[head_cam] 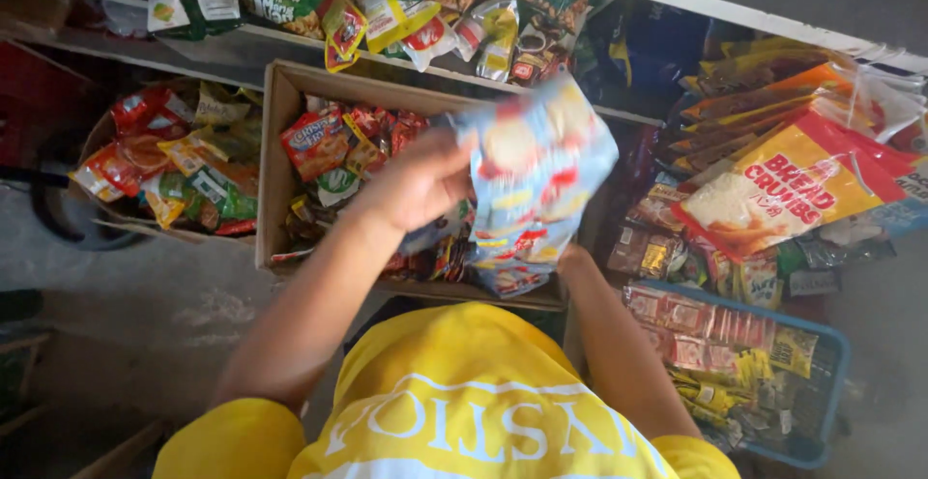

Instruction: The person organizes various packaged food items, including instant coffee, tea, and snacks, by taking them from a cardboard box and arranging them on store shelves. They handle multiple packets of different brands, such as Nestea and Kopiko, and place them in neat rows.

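1. Holding a strip of pale blue sachets (536,174) over the middle box (275,150), the left hand (420,184) grasps its left edge.
2. Right hand (572,259) is mostly hidden under the strip; I cannot tell its grip.
3. Lifting it straight clears the box walls best.
4. Open room is tight: shelf edge (242,39) behind, blue basket (831,363) at right.

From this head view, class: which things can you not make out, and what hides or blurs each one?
- Right hand: mostly hidden behind the light blue packets.
- Light blue packets: motion-blurred, number unclear.
- Cardboard box: front contents covered by the left hand.
- Blue basket: cut off at the bottom edge.
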